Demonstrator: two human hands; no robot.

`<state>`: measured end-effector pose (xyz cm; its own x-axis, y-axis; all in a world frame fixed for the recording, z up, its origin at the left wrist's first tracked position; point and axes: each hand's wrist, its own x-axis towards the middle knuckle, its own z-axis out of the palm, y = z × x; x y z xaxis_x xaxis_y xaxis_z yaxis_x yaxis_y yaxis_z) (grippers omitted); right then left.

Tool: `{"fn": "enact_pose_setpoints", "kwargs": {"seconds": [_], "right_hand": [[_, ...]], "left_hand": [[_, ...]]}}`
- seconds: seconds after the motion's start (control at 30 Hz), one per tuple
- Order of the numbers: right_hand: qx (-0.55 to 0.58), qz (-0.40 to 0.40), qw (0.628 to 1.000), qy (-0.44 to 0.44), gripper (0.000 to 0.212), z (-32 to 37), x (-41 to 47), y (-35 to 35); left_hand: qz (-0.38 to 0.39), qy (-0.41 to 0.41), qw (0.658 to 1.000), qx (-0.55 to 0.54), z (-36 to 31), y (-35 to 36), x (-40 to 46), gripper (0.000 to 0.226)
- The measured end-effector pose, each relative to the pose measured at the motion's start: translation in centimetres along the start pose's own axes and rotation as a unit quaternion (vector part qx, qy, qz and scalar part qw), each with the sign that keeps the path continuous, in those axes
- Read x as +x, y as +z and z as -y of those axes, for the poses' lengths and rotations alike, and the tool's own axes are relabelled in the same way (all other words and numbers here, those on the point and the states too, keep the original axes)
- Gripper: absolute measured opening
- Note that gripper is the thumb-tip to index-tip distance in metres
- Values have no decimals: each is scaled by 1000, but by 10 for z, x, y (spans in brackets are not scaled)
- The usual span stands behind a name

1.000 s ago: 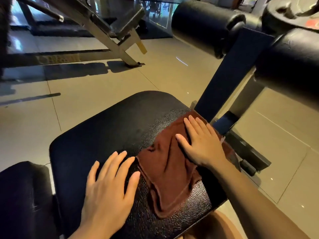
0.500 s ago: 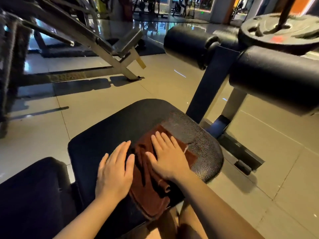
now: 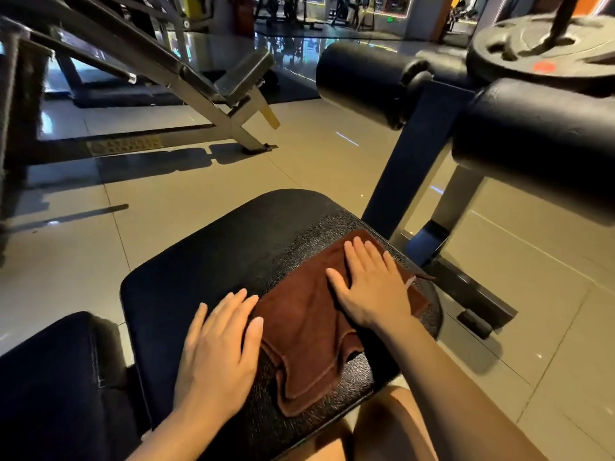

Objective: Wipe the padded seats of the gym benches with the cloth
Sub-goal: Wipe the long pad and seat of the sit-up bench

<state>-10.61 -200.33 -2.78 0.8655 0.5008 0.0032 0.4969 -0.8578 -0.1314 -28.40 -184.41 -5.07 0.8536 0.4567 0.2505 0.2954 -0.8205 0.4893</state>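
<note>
- A bare knee (image 3: 392, 424) shows at the bottom edge, just below the seat's near rim
- The left hand (image 3: 219, 347) lies flat on the seat (image 3: 199, 261), lower centre of the frame, fingers straight and together, grasping nothing; its fingertips touch the left edge of the cloth
- The cloth (image 3: 303, 324), dark brown and rumpled, lies on the right half of the seat, running from the near rim up toward the far right corner
- The right hand (image 3: 372, 287) presses flat on the upper part of the cloth, fingers straight and slightly spread, thumb out to the left, not curled round it
- A second black pad (image 3: 56, 387) fills the lower left corner, just beside the seat
- Right of the seat a dark post (image 3: 399, 168) rises from the tiled floor (image 3: 186, 191) to two black rollers (image 3: 362, 78) in the upper right
- A weight plate (image 3: 539, 51) sits at the top right corner, behind the rollers
- In the upper left, well apart, stands another bench (image 3: 246, 74) on a slanted metal frame
- Blurred machines and lights line the top edge
</note>
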Motion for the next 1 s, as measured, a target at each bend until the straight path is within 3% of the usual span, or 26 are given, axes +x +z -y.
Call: {"fn": "enact_pose_setpoints", "kwargs": {"seconds": [0.33, 0.47, 0.57, 0.77, 0.9, 1.0], "right_hand": [[-4, 1, 1000, -16, 69, -1, 69, -8], [-6, 2, 1000, -12, 69, 20, 40, -3], [22, 10, 998, -55, 69, 47, -5, 6], [50, 15, 992, -111, 98, 75, -78, 14], [51, 10, 995, -84, 99, 66, -74, 12], [26, 6, 998, -50, 84, 44, -46, 6]], "left_hand": [[3, -15, 1000, -2, -3, 3, 6, 75], [-17, -33, 999, -37, -12, -7, 3, 79], [-11, -31, 998, -56, -10, -7, 3, 71], [-7, -16, 996, -89, -5, -7, 2, 78], [-19, -1, 998, -67, -2, -6, -2, 72], [-31, -11, 997, -63, -2, -4, -3, 68]]}}
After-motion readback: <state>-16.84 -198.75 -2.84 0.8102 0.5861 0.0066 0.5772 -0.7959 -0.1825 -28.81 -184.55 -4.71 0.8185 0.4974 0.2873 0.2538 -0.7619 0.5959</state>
